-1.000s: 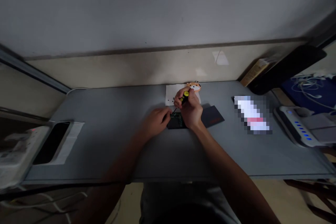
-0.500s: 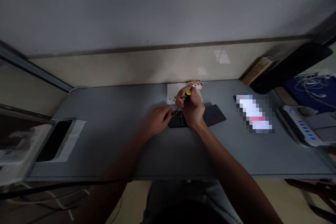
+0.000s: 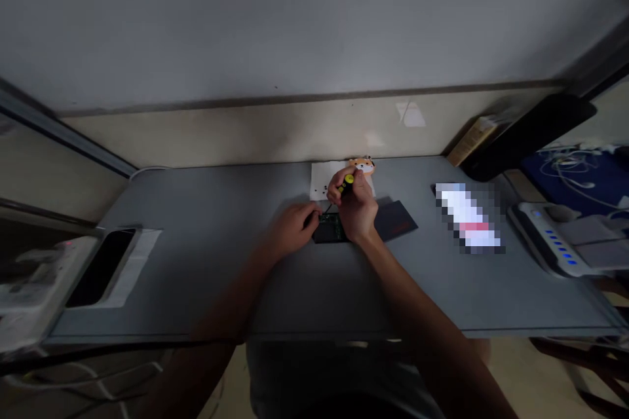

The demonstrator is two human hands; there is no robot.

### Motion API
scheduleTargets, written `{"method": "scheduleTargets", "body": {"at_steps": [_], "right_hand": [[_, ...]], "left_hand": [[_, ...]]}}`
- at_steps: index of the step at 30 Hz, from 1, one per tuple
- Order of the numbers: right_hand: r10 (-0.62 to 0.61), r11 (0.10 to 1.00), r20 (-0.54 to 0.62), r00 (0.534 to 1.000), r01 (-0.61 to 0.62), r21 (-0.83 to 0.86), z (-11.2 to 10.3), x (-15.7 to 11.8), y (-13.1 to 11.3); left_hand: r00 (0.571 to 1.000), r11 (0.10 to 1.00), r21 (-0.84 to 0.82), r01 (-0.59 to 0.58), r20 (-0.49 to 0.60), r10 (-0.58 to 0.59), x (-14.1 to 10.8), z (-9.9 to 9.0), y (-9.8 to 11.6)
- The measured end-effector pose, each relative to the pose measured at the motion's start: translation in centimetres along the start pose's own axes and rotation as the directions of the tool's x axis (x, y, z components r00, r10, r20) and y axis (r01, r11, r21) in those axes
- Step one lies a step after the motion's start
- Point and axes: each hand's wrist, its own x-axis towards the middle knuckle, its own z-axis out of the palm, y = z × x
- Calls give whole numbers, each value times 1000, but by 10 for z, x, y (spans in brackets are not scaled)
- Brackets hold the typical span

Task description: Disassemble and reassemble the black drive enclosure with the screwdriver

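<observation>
In the head view my right hand [image 3: 361,209] is wrapped round a black-and-yellow screwdriver [image 3: 348,180]. The thin shaft slants down and left to an opened dark device [image 3: 328,232] with a green circuit board [image 3: 337,219] showing. At the device's upper left corner, my left hand [image 3: 295,228] has its thumb and fingers closed on the edge, near the screwdriver tip. My right wrist hides the device's right end. Just beyond lies a white paper [image 3: 322,173] with several tiny dark bits, likely screws. To the right rests a flat dark panel [image 3: 397,219].
An orange animal-faced item [image 3: 363,165] sits by the wall. A lit phone [image 3: 469,219], blurred out, and a power strip [image 3: 553,239] are on the right. At left a dark phone [image 3: 102,268] lies on paper [image 3: 135,272]. A black cable [image 3: 122,345] crosses below the desk edge.
The view has shifted slightly, so the scene sits a little lower. Both hands keep their places at the device, and the screwdriver stays in my right hand.
</observation>
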Motion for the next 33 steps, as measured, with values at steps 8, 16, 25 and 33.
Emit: {"method": "scheduleTargets", "body": {"at_steps": [8, 16, 25, 33], "right_hand": [[2, 1000, 9, 1000, -2, 6, -3, 0, 4], [17, 998, 28, 999, -19, 61, -1, 0, 5], [-28, 997, 22, 999, 27, 73, -1, -2, 7], [-10, 997, 26, 1000, 8, 75, 0, -2, 8]], "left_hand": [[1000, 1000, 8, 13, 9, -13, 1, 1, -3], [1000, 1000, 4, 17, 1, -17, 0, -1, 1], [1000, 1000, -3, 21, -6, -21, 0, 2, -3], [999, 999, -18, 32, -2, -32, 0, 0, -2]]}}
